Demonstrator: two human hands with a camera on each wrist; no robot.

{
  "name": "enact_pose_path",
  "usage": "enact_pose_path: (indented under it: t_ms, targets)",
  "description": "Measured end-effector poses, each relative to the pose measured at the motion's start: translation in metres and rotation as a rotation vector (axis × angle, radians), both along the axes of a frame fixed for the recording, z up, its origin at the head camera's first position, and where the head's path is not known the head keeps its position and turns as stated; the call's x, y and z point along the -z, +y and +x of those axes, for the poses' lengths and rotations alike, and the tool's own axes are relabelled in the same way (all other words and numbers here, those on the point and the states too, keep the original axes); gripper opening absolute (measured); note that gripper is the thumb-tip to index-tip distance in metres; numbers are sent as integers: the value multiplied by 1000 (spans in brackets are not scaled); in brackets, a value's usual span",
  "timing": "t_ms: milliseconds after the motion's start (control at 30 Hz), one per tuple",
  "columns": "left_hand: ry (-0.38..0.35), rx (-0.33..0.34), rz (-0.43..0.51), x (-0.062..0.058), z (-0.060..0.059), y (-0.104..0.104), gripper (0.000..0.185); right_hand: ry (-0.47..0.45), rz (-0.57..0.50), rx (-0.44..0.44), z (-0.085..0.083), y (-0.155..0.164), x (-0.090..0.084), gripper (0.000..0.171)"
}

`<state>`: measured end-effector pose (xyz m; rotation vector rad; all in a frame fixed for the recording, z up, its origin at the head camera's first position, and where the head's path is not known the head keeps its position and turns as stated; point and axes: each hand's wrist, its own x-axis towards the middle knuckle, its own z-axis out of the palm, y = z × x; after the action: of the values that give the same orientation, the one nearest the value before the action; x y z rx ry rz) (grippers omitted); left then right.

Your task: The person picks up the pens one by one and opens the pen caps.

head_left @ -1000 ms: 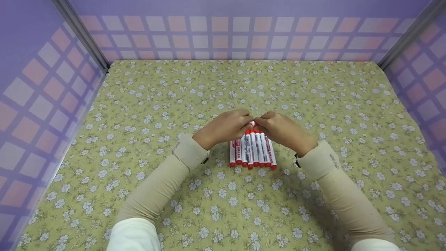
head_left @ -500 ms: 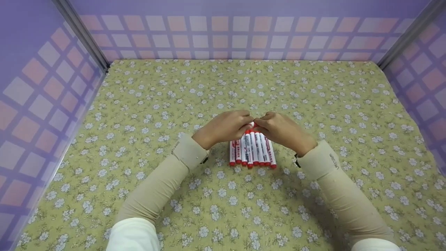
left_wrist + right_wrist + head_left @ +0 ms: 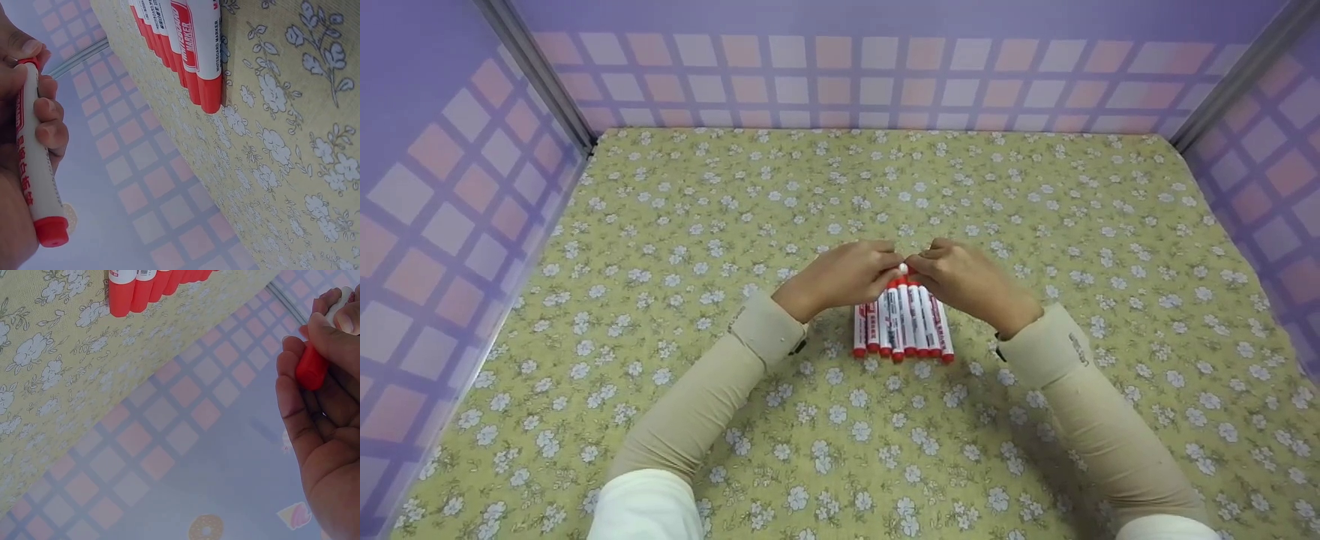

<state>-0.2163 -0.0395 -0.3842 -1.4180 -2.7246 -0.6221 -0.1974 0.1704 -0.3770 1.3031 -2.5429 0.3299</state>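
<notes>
From the head view, my left hand [image 3: 840,276] and right hand [image 3: 967,279] meet over the far end of a row of markers [image 3: 903,324] lying side by side on the counter [image 3: 660,315], pinching one marker [image 3: 903,268] between them. At my left wrist, my fingers [image 3: 48,112] curl round that marker's white barrel [image 3: 34,169]. At my right wrist, my fingers [image 3: 298,399] grip its red cap [image 3: 312,368], held above the row [image 3: 146,281].

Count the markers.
9: a row of about eight on the cloth, plus one marker held above it by the left hand and right hand, which may hide more.
</notes>
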Motion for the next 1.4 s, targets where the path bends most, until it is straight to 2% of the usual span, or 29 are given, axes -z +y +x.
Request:
enact_pose_path:
  t_ms: [500,833,1133,1400]
  targets:
    - [-44,1,-9,-2,0,-2,31,-3,-22,3,-1,0,1,12]
    - [-39,-5,11,1,-1,-8,28,-18,-21,14,-2,0,1,13]
    - [-1,-12,22,3,-1,-15,27,-13,-27,22,-1,0,0,10]
    - [-18,-15,45,4,-3,-26,28,-21,-17,40,-2,-1,-1,11]
